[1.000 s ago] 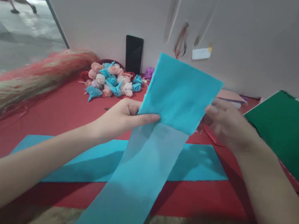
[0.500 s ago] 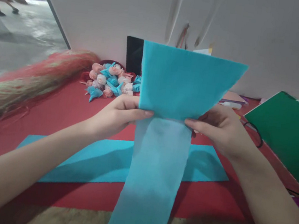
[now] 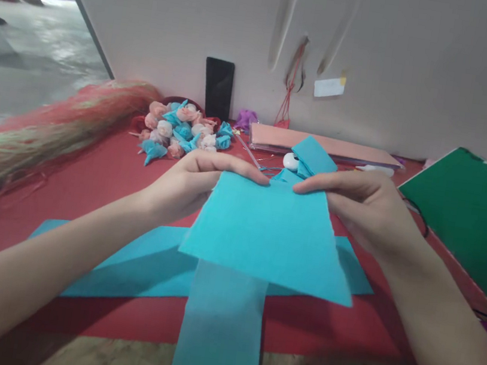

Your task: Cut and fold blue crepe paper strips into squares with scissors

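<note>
Between my two hands hangs a strip of turquoise crepe paper (image 3: 270,234), folded over at its top edge. Its upper flap comes down toward me, and the longer tail drops below it past the front edge of the red surface. My left hand (image 3: 201,179) pinches the fold on the left, index finger along the top. On the right, my right hand (image 3: 358,205) pinches the same fold, the two index fingertips a small gap apart. Under the held paper, a wide turquoise sheet (image 3: 136,264) lies flat, partly covered by my arm and the strip.
Paper roses (image 3: 183,128) in pink, white and blue are heaped at the back left. A black phone (image 3: 218,88) leans on the wall. Pink paper (image 3: 321,144), folded turquoise pieces (image 3: 314,156), a green board (image 3: 469,220) and fringed strands (image 3: 67,115) lie around the red surface (image 3: 133,191).
The upper part of the strip, standing upright before, is now folded down toward me. My index fingers have come over the fold and closer together. Items behind the paper have come into view.
</note>
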Demonstrator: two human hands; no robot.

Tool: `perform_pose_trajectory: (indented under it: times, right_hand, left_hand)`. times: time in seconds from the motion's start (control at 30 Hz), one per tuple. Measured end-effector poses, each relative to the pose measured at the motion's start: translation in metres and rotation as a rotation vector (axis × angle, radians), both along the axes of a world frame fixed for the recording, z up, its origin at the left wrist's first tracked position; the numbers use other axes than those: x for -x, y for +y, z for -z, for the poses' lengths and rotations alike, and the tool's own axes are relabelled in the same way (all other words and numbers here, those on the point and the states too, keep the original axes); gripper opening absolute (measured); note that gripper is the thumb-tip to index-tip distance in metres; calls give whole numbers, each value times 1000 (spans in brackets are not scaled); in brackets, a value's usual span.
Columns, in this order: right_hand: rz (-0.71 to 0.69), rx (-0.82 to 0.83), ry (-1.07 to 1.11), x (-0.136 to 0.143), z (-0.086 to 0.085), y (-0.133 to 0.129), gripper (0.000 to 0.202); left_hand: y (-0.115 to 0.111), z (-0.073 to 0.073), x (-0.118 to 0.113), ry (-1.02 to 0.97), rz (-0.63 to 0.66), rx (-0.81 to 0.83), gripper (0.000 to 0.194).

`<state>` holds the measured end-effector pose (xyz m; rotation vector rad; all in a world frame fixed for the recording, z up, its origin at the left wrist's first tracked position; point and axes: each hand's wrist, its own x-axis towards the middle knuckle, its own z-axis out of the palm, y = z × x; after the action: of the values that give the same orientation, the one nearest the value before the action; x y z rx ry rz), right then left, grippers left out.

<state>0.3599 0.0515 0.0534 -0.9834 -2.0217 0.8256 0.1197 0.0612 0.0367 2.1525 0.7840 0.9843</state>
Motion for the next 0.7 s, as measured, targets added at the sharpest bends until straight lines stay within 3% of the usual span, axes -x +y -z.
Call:
perform_pose_trajectory:
  times: [0.13,0.2,0.33,0.57,0.7]
  right_hand:
    - [-16,-25,-22,-4,0,1,35]
    - [-54,5,6,-4,0,2,37]
    - [-43,36,64,-2,2,4,22]
    - [88,-137,22,-3,1,2,18]
    - [63,-241,12,-5,-1,0,20]
  left_hand:
    - [0,-1,-1,-227,89,302,27]
    - [1,-2,-1,-263,132,356,32]
    - [3,-3,-1,-325,172,434,32]
    - [9,4,0,-505,68,611,25]
    - [10,7,-5,-676,177,741,23]
